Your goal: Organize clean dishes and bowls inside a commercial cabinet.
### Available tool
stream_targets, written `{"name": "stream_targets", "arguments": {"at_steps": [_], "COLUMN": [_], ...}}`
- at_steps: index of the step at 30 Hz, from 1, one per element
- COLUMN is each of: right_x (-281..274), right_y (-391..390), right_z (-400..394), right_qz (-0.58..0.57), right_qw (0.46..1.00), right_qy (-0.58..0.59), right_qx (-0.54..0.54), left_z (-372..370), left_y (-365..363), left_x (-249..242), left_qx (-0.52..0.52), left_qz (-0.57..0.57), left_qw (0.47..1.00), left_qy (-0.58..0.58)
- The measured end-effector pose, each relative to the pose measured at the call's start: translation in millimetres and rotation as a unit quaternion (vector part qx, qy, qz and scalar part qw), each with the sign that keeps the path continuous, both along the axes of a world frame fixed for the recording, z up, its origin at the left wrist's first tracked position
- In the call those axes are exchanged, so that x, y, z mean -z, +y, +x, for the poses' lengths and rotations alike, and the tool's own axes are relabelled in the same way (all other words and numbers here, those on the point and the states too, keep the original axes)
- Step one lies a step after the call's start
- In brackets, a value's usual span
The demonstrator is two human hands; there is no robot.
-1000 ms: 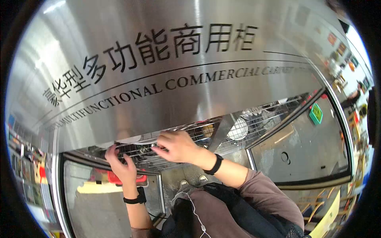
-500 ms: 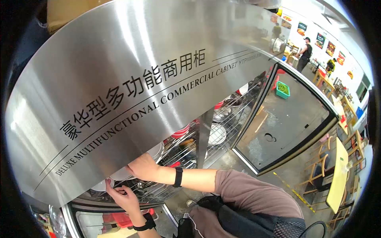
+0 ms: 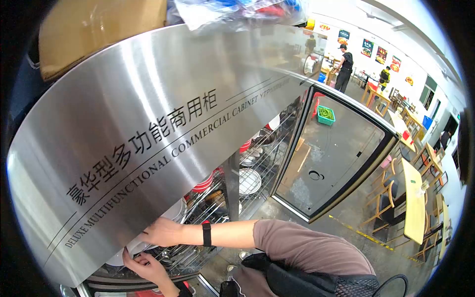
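Beneath the lower edge of a steel cabinet panel (image 3: 148,114), both hands reach toward the shelves. My left hand (image 3: 146,266) is lower, its thumb and fingers closed at the rim of a white dish (image 3: 116,258). My right hand (image 3: 162,232) is just above and beside it, against white dishware; its fingertips are hidden by the panel and the dishes. Behind my right hand, another white dish (image 3: 175,210) rests on the wire rack (image 3: 198,246).
An open glass door (image 3: 336,153) stands to the right. Red bowls (image 3: 203,184) and a white plate (image 3: 249,181) sit inside. A cardboard box (image 3: 99,34) and plastic bags (image 3: 222,12) lie on top. Beyond are tables (image 3: 414,198), chairs and people (image 3: 344,69).
The view has shifted, so the cabinet and door appear farther left and more of the box and bags shows on top. Both hands stay close together at the white dishware.
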State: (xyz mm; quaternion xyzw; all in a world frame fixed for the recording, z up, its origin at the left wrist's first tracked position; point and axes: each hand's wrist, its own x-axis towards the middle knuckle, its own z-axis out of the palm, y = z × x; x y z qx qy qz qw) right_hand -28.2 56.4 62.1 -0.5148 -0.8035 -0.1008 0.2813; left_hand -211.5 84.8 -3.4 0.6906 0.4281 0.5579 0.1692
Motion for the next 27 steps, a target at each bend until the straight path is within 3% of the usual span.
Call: {"name": "stream_targets", "arguments": {"at_steps": [3,7,9,13,17,21,24,27], "right_x": [4.7,5.2,9.8,13.8,24.4,27.0,20.9,21.5], "right_y": [4.0,-4.5,-1.3,-20.2,-46.3,-51.3,-49.1,-44.2], "right_z": [5.9,20.0,30.3,51.4,74.7,89.6,100.4,100.6], "right_qz": [0.094,0.117,0.126,0.187,0.181,0.135,0.090,0.040], "right_qw": [0.993,0.988,0.982,0.973,0.969,0.941,0.936,0.938], "right_qy": [0.000,0.006,0.051,0.108,0.170,0.254,0.276,0.252], "right_qx": [-0.075,-0.100,-0.128,-0.078,0.021,0.175,0.200,0.235], "left_z": [-1.9,-2.8,-2.0,-2.7,7.3,46.5,86.1,103.3], "left_y": [4.9,-5.0,-4.8,-6.0,-19.3,-38.0,-41.3,-31.0], "left_x": [8.2,4.3,-0.1,-13.3,-26.3,-47.0,-64.1,-65.7], "left_qx": [-0.009,-0.024,0.031,-0.005,-0.041,0.177,0.251,0.257], "left_qz": [0.045,0.021,0.017,0.213,0.396,0.346,0.237,0.193], "left_qw": [0.999,0.999,0.998,0.977,0.910,0.906,0.916,0.900], "left_qy": [0.011,-0.002,-0.061,0.028,0.112,0.169,0.207,0.292]}}
